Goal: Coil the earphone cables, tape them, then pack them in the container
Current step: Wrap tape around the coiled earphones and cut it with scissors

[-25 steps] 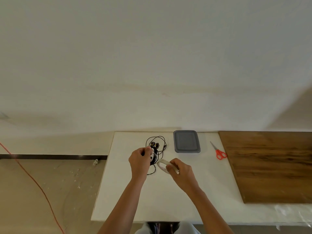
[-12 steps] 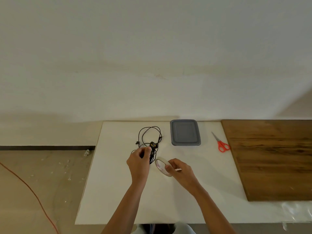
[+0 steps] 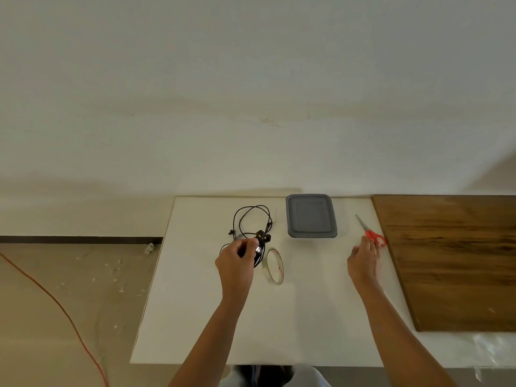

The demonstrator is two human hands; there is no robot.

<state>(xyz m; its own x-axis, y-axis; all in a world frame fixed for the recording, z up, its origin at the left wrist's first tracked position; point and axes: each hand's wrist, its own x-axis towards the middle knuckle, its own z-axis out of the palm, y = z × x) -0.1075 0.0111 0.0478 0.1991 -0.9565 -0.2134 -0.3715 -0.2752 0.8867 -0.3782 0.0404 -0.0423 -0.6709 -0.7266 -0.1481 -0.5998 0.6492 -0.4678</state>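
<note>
On the table (image 3: 195, 317): my left hand (image 3: 237, 262) gripping the coiled earphone cable (image 3: 261, 242), tape roll (image 3: 275, 266) just beside, my right hand (image 3: 363, 261) loose-fingered at the red scissors (image 3: 374, 236).

left grip (image 3: 237, 261): fingers curled in, back of the hand facing up, thumb and fingertips pinching the earphone cable bundle (image 3: 260, 245)
left forearm (image 3: 212, 331): bare, comes in from the bottom edge, leaning a bit to the right
right grip (image 3: 363, 261): holding nothing, fingers loosely stretched forward
right forearm (image 3: 396, 325): bare, comes in from the bottom right, angled up and left
spacing: both grips well apart, right one out to the side
</note>
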